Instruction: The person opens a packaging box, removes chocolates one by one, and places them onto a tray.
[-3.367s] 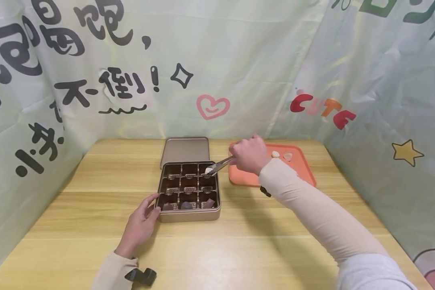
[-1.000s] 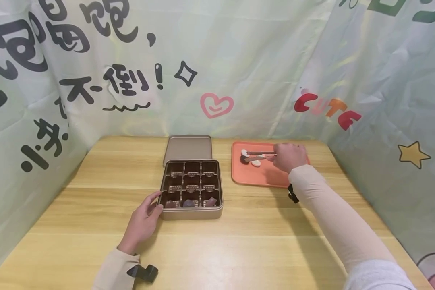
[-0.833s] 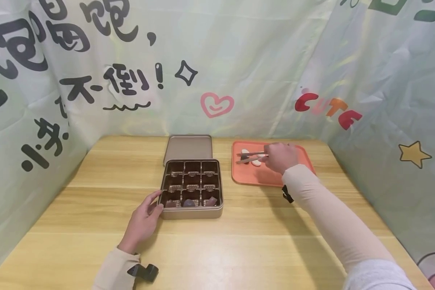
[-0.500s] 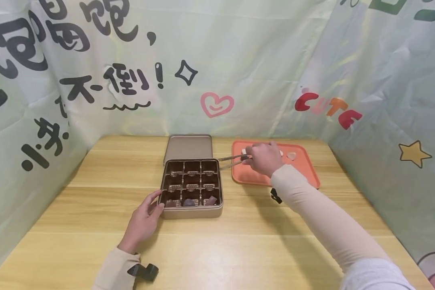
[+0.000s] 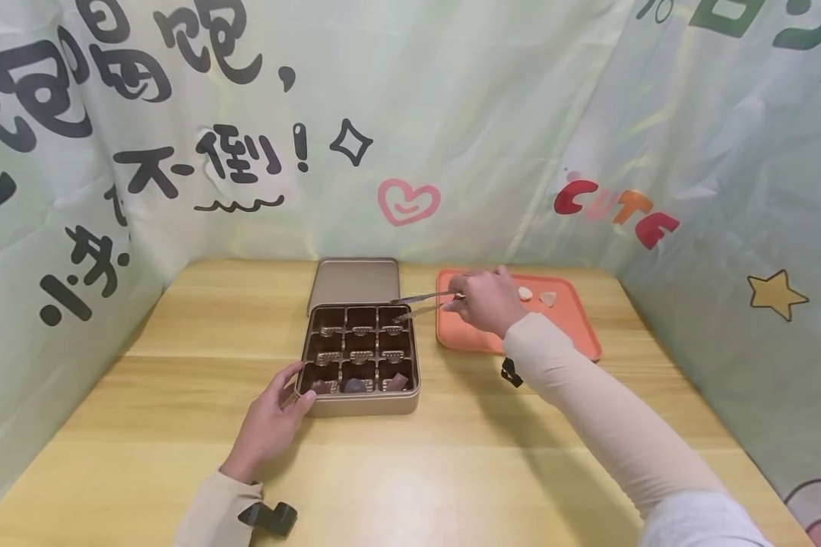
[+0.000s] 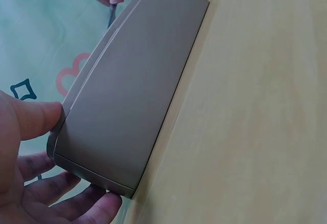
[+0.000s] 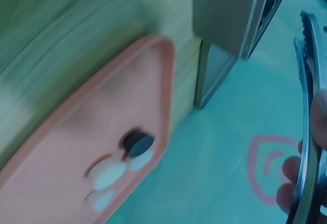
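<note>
My right hand (image 5: 489, 300) holds metal tongs (image 5: 424, 297) by their upper arms. The tips stand apart over the back right compartment of a bronze tin box (image 5: 359, 406), with nothing visible between them. A brown divided insert fills the box. Three small pieces lie in its front row: a reddish-brown one (image 5: 322, 387), a bluish one (image 5: 354, 385) and a purplish-brown one (image 5: 397, 381). My left hand (image 5: 267, 437) grips the front left corner, thumb at the front rim (image 6: 62, 106) and fingers against the left side.
Right of the box lies an orange tray (image 5: 465, 334). In the right wrist view it bears a round dark piece (image 7: 138, 143) and several white pieces (image 7: 107, 173). A flat bronze lid (image 5: 353, 281) lies behind the box. Printed cloth (image 5: 492, 137) walls the table's back and sides.
The tongs have gone left from the dark and white pieces on the tray to over the box. Their tips held a white piece there about three seconds ago. The left thumb has shifted slightly right.
</note>
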### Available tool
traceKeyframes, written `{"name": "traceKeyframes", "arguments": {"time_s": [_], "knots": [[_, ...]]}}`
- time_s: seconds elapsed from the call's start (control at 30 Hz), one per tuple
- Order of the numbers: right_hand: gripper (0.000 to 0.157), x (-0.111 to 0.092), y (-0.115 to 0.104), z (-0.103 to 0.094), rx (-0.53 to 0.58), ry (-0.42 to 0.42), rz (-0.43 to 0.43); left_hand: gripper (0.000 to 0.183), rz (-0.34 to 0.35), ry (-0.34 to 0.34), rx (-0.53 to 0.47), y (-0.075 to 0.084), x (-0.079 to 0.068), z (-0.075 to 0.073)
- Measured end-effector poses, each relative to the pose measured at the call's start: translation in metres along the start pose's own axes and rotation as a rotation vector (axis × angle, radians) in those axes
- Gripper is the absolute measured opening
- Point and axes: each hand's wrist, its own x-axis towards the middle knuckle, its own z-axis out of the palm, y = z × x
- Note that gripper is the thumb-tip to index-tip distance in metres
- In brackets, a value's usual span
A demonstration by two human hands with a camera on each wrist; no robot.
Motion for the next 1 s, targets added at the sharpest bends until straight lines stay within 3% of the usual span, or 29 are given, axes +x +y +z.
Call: {"name": "traceKeyframes", "arguments": {"time_s": [0.17,0.37,0.77,1.0], "knots": [[0.023,0.006,-0.019,0.001,0.071,0.012,-0.132,0.06,-0.025,-0.016,-0.031,0.002,0.003,-0.002],[0.028,0.012,-0.05,0.004,0.075,-0.02,-0.226,0.06,-0.046,-0.016,-0.049,0.002,0.004,-0.002],[0.027,0.028,-0.103,0.005,-0.073,-0.093,-0.343,0.059,0.023,-0.019,-0.046,0.0,0.002,-0.002],[0.033,0.034,-0.128,0.004,-0.263,-0.12,-0.387,0.058,0.018,-0.029,-0.045,-0.001,0.001,-0.001]]}}
